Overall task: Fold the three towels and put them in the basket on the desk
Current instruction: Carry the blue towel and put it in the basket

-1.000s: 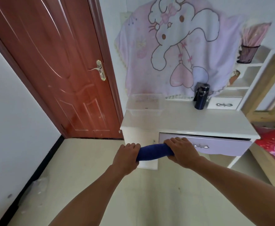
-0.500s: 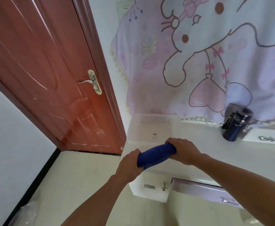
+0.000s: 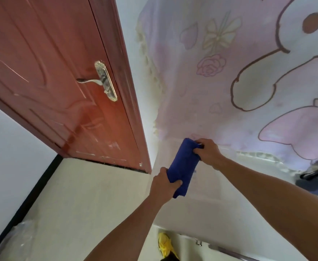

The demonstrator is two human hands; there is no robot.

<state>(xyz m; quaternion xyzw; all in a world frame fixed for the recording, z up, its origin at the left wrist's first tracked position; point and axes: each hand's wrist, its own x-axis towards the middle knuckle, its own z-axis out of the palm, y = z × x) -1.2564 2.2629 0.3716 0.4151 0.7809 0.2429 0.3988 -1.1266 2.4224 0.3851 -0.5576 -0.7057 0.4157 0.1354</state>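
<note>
I hold a folded dark blue towel with both hands, its long axis pointing away from me. My left hand grips its near end. My right hand grips its far end. The towel hangs over the pale translucent basket, which stands at the left end of the white desk against the wall. The basket's outline is faint and blurred. No other towels are in view.
A red-brown door with a metal handle stands just left of the desk. A pink cartoon blanket hangs on the wall behind. A dark bottle sits at the desk's right. A yellow shoe shows below the desk edge.
I have stepped closer to the desk. Both hands carried the towel forward over the basket and turned it from crosswise to pointing away from me.
</note>
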